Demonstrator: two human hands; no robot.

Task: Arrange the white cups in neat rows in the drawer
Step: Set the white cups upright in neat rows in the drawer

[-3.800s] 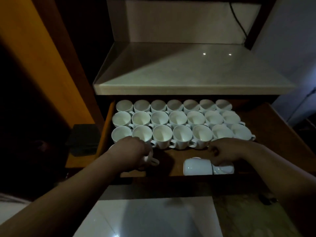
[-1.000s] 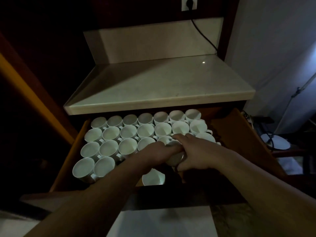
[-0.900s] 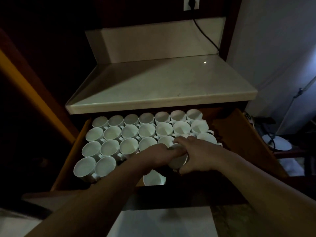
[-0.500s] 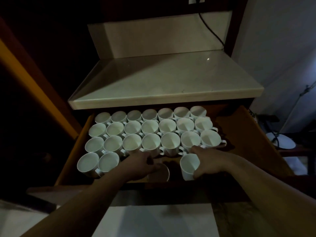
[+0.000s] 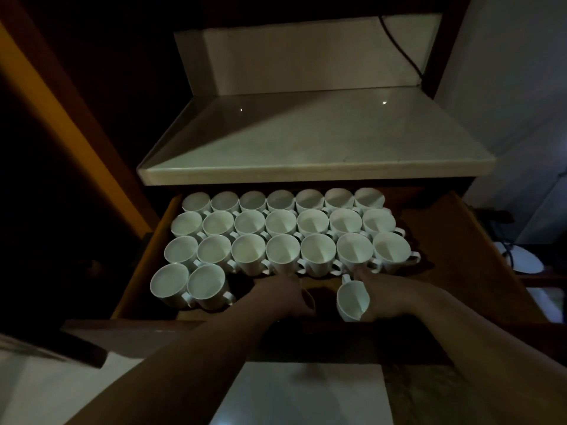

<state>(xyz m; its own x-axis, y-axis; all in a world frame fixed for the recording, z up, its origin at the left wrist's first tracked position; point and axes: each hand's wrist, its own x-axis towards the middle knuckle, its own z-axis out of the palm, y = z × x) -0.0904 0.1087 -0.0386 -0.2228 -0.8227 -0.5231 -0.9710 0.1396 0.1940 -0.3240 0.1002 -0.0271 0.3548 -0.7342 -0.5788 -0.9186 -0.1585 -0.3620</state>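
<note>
A person leans over an open wooden drawer [image 5: 451, 271] beneath a pale stone counter [image 5: 306, 139], both bare forearms reaching in from the near edge. White cups [image 5: 282, 223] stand upright and mouth-up in three full rows of seven across the back and middle of the drawer, packed rim to rim with their handles pointing toward the right and front. A pair of cups [image 5: 207, 282] starts a fourth row at the front left corner, the two touching each other and sitting just in front of the third row. The right hand [image 5: 389, 297] holds a tilted cup [image 5: 352, 297] in the open front strip of the drawer, its mouth turned toward the camera and its handle uppermost; the fingers [image 5: 360, 274] curl around its far side, one reaching up close to the third row, while the thumb wraps under its near side. The left hand [image 5: 282, 297] lies just beside it over a shadowed cup [image 5: 309, 299], of which only a dim curved rim shows; whether those fingers are spread or closing on it cannot be told in the low light. A dark cable [image 5: 402, 56] runs down the wall behind the counter, and pale floor [image 5: 291, 394] shows below the drawer front.
</note>
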